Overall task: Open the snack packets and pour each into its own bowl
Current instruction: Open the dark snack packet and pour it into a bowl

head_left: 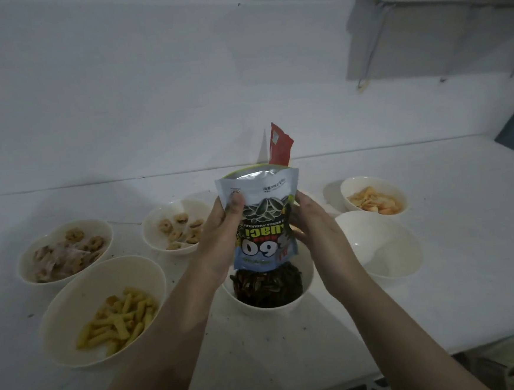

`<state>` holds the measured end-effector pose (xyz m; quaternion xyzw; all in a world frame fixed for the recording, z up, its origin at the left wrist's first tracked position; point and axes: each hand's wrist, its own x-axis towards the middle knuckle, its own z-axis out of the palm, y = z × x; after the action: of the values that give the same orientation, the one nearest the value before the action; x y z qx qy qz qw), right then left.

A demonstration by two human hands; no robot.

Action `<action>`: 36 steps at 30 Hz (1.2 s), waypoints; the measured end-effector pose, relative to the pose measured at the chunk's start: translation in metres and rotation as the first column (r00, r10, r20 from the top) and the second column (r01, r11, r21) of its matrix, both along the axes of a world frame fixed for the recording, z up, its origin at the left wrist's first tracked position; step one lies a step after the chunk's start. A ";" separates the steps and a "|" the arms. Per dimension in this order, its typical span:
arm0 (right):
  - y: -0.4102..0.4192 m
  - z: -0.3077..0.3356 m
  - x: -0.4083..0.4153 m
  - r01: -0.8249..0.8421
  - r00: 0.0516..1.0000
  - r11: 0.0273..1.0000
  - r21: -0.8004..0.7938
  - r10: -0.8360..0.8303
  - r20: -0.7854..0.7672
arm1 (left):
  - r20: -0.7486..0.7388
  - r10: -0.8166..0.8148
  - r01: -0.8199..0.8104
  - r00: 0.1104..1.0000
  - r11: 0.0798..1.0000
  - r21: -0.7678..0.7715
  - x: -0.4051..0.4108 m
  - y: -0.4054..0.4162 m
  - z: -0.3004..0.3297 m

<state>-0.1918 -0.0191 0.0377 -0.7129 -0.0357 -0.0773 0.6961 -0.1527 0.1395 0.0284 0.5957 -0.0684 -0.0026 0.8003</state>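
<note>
Pouring, head view: glossy blue-and-silver foil sunflower-seed pouch (pixel 261 222), held upside down over white round bowl of dark seeds (pixel 267 289) at centre of white desk (pixel 444 318). Left hand (pixel 221 228) fingers clamped on pouch's left edge, thumb across its face; right hand (pixel 313 221) fingers curled on right edge. Handling, judged: light, thin, crinkly, slippery film, nearly emptied. Best gripped at side seams near upturned base. Empty white bowl (pixel 386 246) stands to the right.
</note>
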 end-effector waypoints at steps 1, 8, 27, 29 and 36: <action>0.000 0.002 -0.002 -0.001 1.000 1.000 0.003 0.001 0.015 | -0.001 -0.002 0.002 1.000 1.000 -0.011 0.001 0.000 0.001; -0.002 0.010 -0.002 -0.006 0.999 1.000 0.015 0.005 0.038 | -0.004 -0.020 0.020 1.000 0.999 -0.037 -0.001 0.003 0.009; -0.008 0.026 0.016 0.024 0.994 1.000 -0.012 -0.022 0.104 | 0.156 -0.048 0.015 0.987 0.978 0.206 0.003 0.014 0.017; -0.009 0.031 0.018 0.053 0.990 0.998 0.037 -0.058 0.132 | 0.165 -0.069 0.023 0.984 0.964 0.266 0.003 0.016 0.013; -0.004 0.036 0.019 0.095 0.980 0.990 0.106 -0.112 0.167 | 0.126 -0.069 0.018 0.990 0.930 0.367 0.006 0.020 0.006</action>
<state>-0.1733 -0.0228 0.0733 -0.6695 -0.0551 -0.1764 0.7194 -0.1463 0.1593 0.0347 0.7309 -0.1349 0.0077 0.6690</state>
